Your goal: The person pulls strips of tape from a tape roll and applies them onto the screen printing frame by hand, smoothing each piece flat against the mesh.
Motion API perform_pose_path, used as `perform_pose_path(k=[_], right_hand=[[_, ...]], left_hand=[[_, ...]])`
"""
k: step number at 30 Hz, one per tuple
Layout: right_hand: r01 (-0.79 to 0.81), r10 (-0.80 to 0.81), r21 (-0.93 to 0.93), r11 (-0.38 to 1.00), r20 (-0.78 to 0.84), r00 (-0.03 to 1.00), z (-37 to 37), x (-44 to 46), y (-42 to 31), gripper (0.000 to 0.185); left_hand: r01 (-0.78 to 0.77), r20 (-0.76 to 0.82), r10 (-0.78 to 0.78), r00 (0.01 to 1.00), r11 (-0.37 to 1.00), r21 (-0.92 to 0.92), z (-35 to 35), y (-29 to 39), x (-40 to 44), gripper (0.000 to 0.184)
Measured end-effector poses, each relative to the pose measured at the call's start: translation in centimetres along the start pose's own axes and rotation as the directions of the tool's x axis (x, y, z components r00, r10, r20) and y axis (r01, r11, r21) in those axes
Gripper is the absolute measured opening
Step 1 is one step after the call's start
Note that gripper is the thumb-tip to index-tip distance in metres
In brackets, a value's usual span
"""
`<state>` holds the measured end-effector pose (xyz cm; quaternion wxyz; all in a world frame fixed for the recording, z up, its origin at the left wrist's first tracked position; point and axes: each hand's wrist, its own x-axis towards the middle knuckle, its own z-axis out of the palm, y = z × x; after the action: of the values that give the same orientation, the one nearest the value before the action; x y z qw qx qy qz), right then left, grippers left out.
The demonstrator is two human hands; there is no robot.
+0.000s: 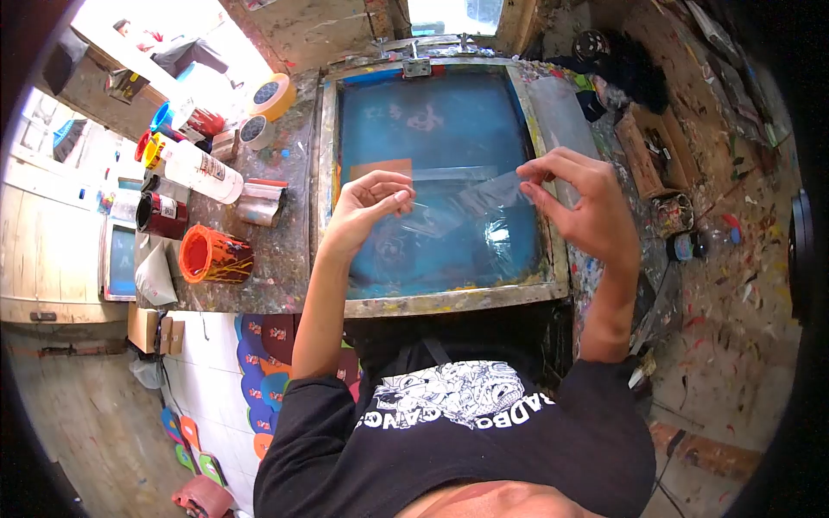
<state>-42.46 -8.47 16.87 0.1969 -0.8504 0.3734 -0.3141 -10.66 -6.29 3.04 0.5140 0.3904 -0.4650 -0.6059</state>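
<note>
A strip of clear tape (471, 203) is stretched between my two hands above a screen-printing frame (458, 304) with blue mesh. My left hand (371, 205) pinches one end between thumb and fingers, over the left part of the mesh. The other end is in the pinch of my right hand (577, 194), near the frame's right side. The strip looks creased and shiny, and whether it touches the mesh I cannot tell. A flat orange-brown piece (393, 166) shows just beyond my left fingers. A metal clamp (416, 67) sits at the frame's far edge.
On the left of the bench stand an orange ink tub (216, 255), a dark red ink jar (161, 215), a white bottle (204, 173) and tape rolls (271, 95). A wooden box (656, 151) lies to the right. Beyond, at the upper left, another person (186, 53) sits.
</note>
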Motion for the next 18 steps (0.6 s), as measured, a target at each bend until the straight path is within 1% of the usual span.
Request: perform_pose_path(k=[2,3,5,6,8,9,13,15,16,18], right_hand=[[0.004,-0.004,0.005,1.0,0.0,1.0,-0.1,0.0,0.2,0.012],[0.01,-0.01,0.009,1.0,0.001,1.0,-0.2,0.0,0.3,0.012],[0.001,-0.001,0.015,1.0,0.009,1.0,-0.4,0.1,0.2,0.012],[-0.004,0.003,0.02,1.0,0.014,1.0,-0.5,0.1,0.1,0.012],[0.005,-0.005,0.02,1.0,0.017,1.0,-0.6,0.1,0.2,0.012],[0.016,-0.016,0.018,1.0,0.017,1.0,-0.6,0.1,0.3,0.012],[-0.02,0.019,0.03,0.999,0.028,0.999,-0.9,0.2,0.3,0.012],[-0.034,0.034,0.023,0.999,0.03,0.999,-0.9,0.1,0.5,0.013],[-0.035,0.034,0.023,0.999,0.031,0.999,-0.9,0.0,0.6,0.013],[-0.059,0.058,0.019,0.998,0.035,0.998,-0.9,-0.1,0.7,0.013]], left_hand=[[0.026,0.046,-0.029,0.999,0.998,0.055,0.2,0.2,-0.4,0.03],[0.03,0.046,-0.032,0.998,0.998,0.055,0.4,0.1,-0.6,0.03],[0.057,0.125,-0.057,0.991,0.998,0.004,0.8,-0.2,-1.0,0.033],[0.06,0.124,-0.06,0.99,0.998,0.002,1.1,-0.4,-1.1,0.033],[-0.047,0.196,0.038,0.98,0.998,0.041,1.5,-1.0,-1.2,0.035],[-0.08,0.21,0.062,0.976,0.994,0.078,1.6,-1.2,-1.3,0.037],[-0.034,0.205,0.012,0.979,0.994,0.103,1.7,-1.4,-1.4,0.034],[-0.026,0.19,-0.004,0.982,0.988,0.151,1.9,-1.4,-1.6,0.029],[-0.025,0.19,-0.004,0.982,0.988,0.151,2.1,-1.3,-1.7,0.029],[-0.028,0.114,0.018,0.993,0.996,0.089,2.5,-0.9,-2.0,0.026]])
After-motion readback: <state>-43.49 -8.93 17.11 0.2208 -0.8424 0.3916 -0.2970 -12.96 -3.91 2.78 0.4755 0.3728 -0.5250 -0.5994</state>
